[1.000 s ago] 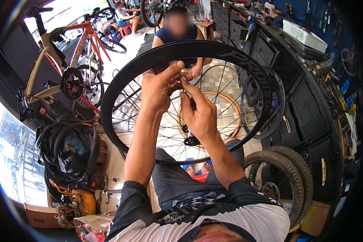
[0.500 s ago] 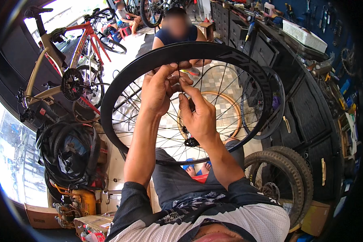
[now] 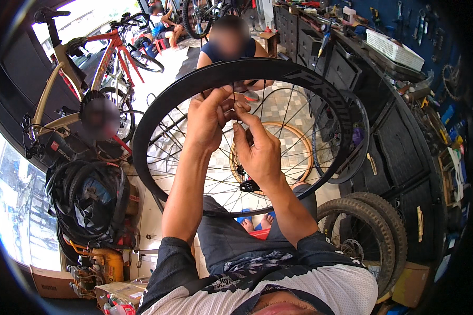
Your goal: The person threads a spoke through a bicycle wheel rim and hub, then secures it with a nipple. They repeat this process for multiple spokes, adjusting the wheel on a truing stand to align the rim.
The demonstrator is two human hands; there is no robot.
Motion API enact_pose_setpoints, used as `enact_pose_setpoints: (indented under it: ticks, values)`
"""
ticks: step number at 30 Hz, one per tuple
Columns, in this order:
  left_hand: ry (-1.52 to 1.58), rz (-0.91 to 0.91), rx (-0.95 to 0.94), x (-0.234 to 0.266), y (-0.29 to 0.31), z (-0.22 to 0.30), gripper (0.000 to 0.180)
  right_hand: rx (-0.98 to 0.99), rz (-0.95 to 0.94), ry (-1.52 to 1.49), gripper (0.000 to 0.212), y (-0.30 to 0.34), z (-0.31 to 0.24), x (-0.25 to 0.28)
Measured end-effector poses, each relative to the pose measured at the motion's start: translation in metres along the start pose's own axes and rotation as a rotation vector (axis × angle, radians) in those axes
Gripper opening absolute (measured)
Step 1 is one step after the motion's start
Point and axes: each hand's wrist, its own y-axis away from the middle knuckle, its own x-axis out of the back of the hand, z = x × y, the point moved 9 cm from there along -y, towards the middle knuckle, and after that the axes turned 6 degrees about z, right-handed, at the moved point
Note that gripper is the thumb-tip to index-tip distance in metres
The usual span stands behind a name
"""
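Mid-frame, the wheel (image 3: 257,70) looks largely spoked already, while left hand (image 3: 206,122) and right hand (image 3: 260,152) apparently pinch one thin spoke (image 3: 234,96) between fingers near its top edge; what remains cannot be told

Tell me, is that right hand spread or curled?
Curled: the right hand bends its fingers, thumb near forefinger, at the black wheel.

The left hand (image 3: 205,123) shifted its thumb a bit leftward, baring more of the spoke (image 3: 234,93), and the co-worker (image 3: 247,51) pulled a hand out of view.
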Motion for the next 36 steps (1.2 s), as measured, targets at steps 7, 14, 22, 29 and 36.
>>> enact_pose_setpoints:
  ticks: [7, 14, 22, 29, 36]
  values:
    - [-0.080, 0.104, -0.048, 0.010, 0.000, 0.000, 0.028, 0.063, 0.008, 0.062, 0.041, 0.005, 0.001, -0.001]
    - [-0.062, 0.106, -0.080, 0.023, -0.017, -0.003, 0.023, 0.125, 0.054, 0.117, 0.040, -0.001, -0.003, 0.005]
    - [-0.114, 0.029, -0.069, 0.017, -0.015, -0.003, 0.026, 0.087, -0.032, 0.129, 0.043, 0.003, 0.003, -0.004]
    - [-0.042, -0.045, -0.034, 0.015, -0.012, 0.002, 0.029, 0.094, -0.009, 0.120, 0.050, 0.007, 0.004, -0.009]
    - [-0.067, 0.028, -0.029, 0.020, -0.015, 0.003, 0.028, 0.330, 0.084, 0.225, 0.042, -0.020, -0.049, 0.085]
